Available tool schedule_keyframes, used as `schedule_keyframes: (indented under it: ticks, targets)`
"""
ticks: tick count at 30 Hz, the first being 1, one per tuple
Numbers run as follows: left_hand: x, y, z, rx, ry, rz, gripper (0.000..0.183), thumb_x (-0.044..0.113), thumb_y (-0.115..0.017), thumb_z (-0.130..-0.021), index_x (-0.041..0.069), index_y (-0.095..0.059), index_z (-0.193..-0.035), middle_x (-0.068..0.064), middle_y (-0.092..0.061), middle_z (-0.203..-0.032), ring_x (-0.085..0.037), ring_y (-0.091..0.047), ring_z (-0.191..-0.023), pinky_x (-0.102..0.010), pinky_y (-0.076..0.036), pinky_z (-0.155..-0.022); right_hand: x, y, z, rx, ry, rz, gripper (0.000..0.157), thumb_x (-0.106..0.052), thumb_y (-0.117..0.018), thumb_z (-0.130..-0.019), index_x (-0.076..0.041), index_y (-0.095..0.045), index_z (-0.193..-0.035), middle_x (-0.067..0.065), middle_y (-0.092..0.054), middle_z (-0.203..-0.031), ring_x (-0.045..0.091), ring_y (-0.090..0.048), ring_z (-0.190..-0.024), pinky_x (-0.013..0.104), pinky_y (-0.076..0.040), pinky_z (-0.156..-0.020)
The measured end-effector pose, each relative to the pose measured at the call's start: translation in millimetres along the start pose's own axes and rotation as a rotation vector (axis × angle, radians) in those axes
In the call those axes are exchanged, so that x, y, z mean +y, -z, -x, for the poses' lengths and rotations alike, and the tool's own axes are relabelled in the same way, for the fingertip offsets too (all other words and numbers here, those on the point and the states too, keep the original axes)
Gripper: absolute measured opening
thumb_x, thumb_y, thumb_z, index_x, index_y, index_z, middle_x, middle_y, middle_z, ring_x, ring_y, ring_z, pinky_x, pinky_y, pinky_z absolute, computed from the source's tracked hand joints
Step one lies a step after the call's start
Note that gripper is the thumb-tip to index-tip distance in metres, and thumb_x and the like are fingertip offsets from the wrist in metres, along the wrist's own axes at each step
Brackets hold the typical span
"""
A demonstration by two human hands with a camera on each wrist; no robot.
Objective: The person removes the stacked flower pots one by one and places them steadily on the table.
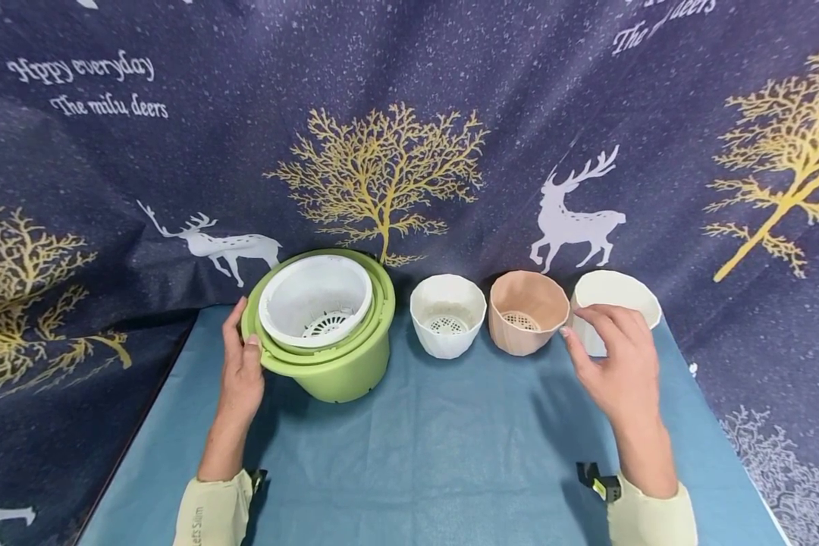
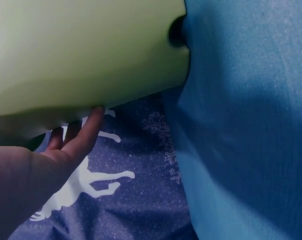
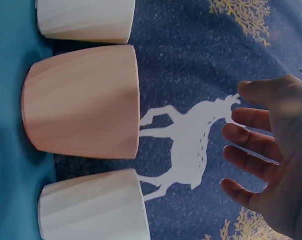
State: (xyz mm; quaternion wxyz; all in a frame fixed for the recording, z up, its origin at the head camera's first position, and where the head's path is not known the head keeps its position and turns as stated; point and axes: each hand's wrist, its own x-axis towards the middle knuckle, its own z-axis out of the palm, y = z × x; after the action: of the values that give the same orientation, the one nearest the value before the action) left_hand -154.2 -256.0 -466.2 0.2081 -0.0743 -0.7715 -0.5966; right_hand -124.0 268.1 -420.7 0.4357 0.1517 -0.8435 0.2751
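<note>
Head view: left of centre, a smooth green pot holds a white basket with a slotted base. The left hand rests against the green pot's left rim, thumb and fingers apart. Right of centre stand a white pot, a pink pot and a cream pot; the right hand, fingers loosely bent, overlaps the cream pot.

Left wrist view: the notched green wall fills the upper left, fingertips touching it.

Right wrist view: the parted fingers are at right, clear of the pots.
</note>
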Motion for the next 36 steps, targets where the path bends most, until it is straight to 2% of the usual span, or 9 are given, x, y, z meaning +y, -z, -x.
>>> schedule_keyframes:
  ticks: [11, 17, 20, 25, 30, 36]
  targets:
    - [-0.1, -0.8, 1.9, -0.003, -0.018, 0.006, 0.056, 0.013, -0.036, -0.114, 0.012, -0.024, -0.168, -0.010, -0.021, -0.174, -0.014, -0.027, -0.154, -0.014, -0.026, -0.117, -11, -3.3, -1, -0.012, 0.012, -0.038, 0.030, -0.018, -0.078, -0.086, 0.001, -0.079, -0.110, 0.019, -0.073, -0.108, 0.043, -0.061, -0.103, 0.046, -0.041, -0.096]
    - [0.7, -1.7, 0.8, 0.001, -0.022, 0.007, 0.056, 0.014, -0.036, -0.114, 0.013, -0.024, -0.169, -0.011, -0.020, -0.174, -0.015, -0.026, -0.155, -0.015, -0.025, -0.118, -19, -8.5, -3, -0.007, 0.031, -0.082, 0.036, -0.031, -0.072, -0.095, 0.001, -0.079, -0.109, 0.018, -0.073, -0.109, 0.043, -0.061, -0.103, 0.036, -0.039, -0.100]
    - [0.4, -2.0, 0.8, 0.000, -0.018, 0.010, 0.056, 0.015, -0.036, -0.114, 0.013, -0.024, -0.169, -0.012, -0.020, -0.175, -0.016, -0.026, -0.156, -0.015, -0.025, -0.118, -24, -12.6, -4, -0.010, 0.044, -0.113, 0.037, -0.032, -0.071, -0.096, 0.001, -0.079, -0.110, 0.018, -0.074, -0.109, 0.043, -0.061, -0.103, 0.031, -0.038, -0.102]
    - [0.1, -2.4, 1.2, -0.002, -0.015, 0.015, 0.056, 0.016, -0.035, -0.114, 0.014, -0.023, -0.169, -0.012, -0.019, -0.175, -0.016, -0.025, -0.156, -0.015, -0.025, -0.117, -32, -17.8, -7, -0.023, 0.065, -0.149, 0.032, -0.022, -0.075, -0.089, 0.002, -0.079, -0.110, 0.018, -0.073, -0.109, 0.042, -0.061, -0.102, 0.036, -0.039, -0.099]
    - [1.0, -3.1, 1.1, -0.005, -0.018, 0.030, 0.057, 0.016, -0.034, -0.114, 0.013, -0.022, -0.169, -0.016, -0.017, -0.175, -0.017, -0.025, -0.156, -0.015, -0.025, -0.117, -43, -25.4, -11, -0.027, 0.090, -0.181, 0.031, -0.020, -0.076, -0.089, 0.001, -0.079, -0.111, 0.016, -0.074, -0.110, 0.040, -0.062, -0.102, 0.044, -0.041, -0.094]
    - [2.7, -3.3, 0.7, -0.011, -0.017, 0.022, 0.057, 0.017, -0.034, -0.114, 0.014, -0.020, -0.170, -0.016, -0.016, -0.175, -0.017, -0.024, -0.156, -0.014, -0.025, -0.117, -62, -40.2, -16, -0.045, 0.126, -0.240, 0.031, -0.016, -0.079, -0.088, 0.000, -0.078, -0.114, 0.014, -0.073, -0.111, 0.037, -0.064, -0.105, 0.041, -0.042, -0.100]
